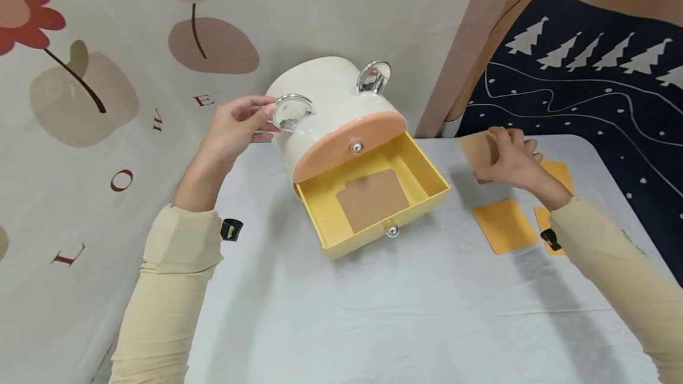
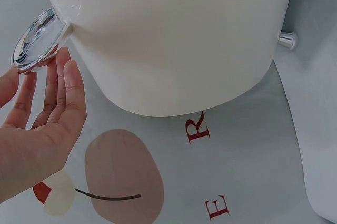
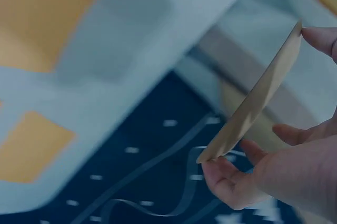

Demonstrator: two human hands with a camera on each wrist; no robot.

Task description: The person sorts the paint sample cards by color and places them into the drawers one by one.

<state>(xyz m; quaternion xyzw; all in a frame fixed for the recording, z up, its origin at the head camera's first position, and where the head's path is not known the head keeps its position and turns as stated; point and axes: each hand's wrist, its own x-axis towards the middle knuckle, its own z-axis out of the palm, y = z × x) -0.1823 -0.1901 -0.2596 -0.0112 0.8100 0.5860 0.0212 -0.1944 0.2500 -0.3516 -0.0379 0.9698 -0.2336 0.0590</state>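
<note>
A white rounded box (image 1: 320, 85) with two mirrored ears and a peach front stands at the back of the table, its yellow drawer (image 1: 427, 170) pulled out. Brown cards (image 1: 373, 200) lie flat in the drawer. My left hand (image 1: 235, 126) pinches the rim of the left mirrored ear (image 1: 292, 112) between thumb and fingers, as the left wrist view also shows. To the right of the box, my right hand (image 1: 513, 159) holds a brown card (image 3: 258, 97) by its opposite edges, thumb at one end and fingertips at the other, tilted above the table.
Several orange-yellow cards (image 1: 506, 227) lie on the white tablecloth (image 1: 373, 319) at the right, some partly hidden by the right arm. Silver knobs sit on the peach front (image 1: 341, 150) and the drawer. Printed cloth (image 1: 331, 5) hangs right behind the box.
</note>
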